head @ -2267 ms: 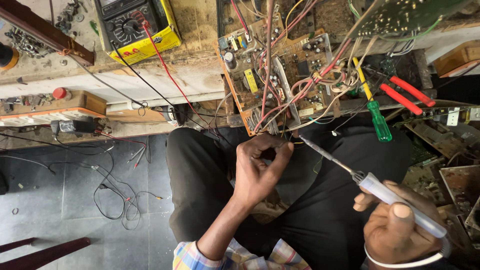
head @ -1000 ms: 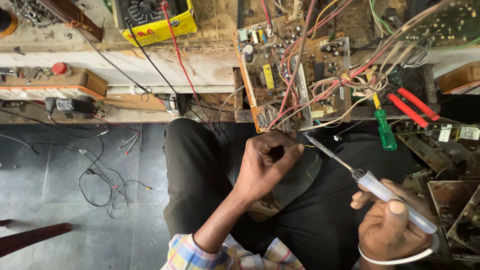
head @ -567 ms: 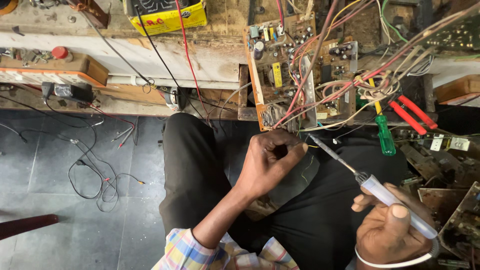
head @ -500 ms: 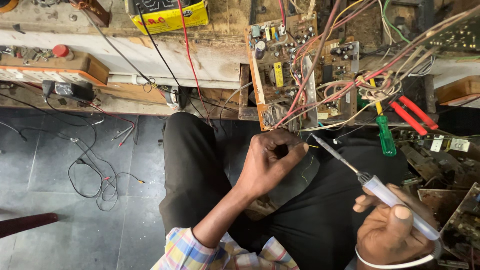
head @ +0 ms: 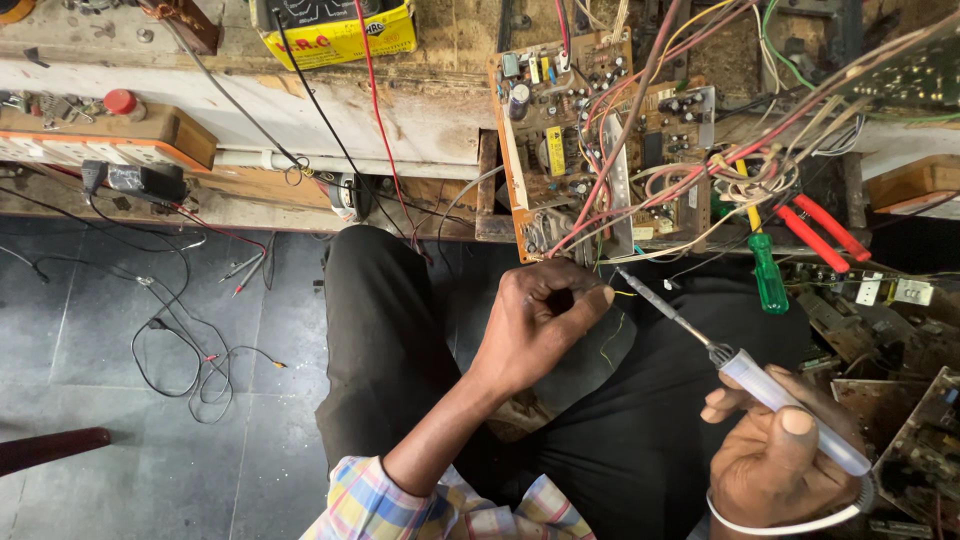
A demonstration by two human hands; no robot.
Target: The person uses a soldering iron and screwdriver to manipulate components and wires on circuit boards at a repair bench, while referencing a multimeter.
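At the centre of the frame the left hand [head: 535, 325] has its grip pinched on a thin yellow wire [head: 612, 335] just below the brown circuit board [head: 560, 150], which stands at the edge of the desk [head: 400, 110] in the upper middle. At lower right the right hand [head: 775, 465] has its grip closed around the white handle of a soldering iron [head: 740, 370], whose tip slants up-left, just beside the left fingertips. A green-handled screwdriver [head: 768, 280] and red-handled pliers [head: 820, 228] lie at right.

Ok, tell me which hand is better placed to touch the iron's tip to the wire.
Right. The right hand already grips the soldering iron, tip beside the thin wire that the left hand pinches.
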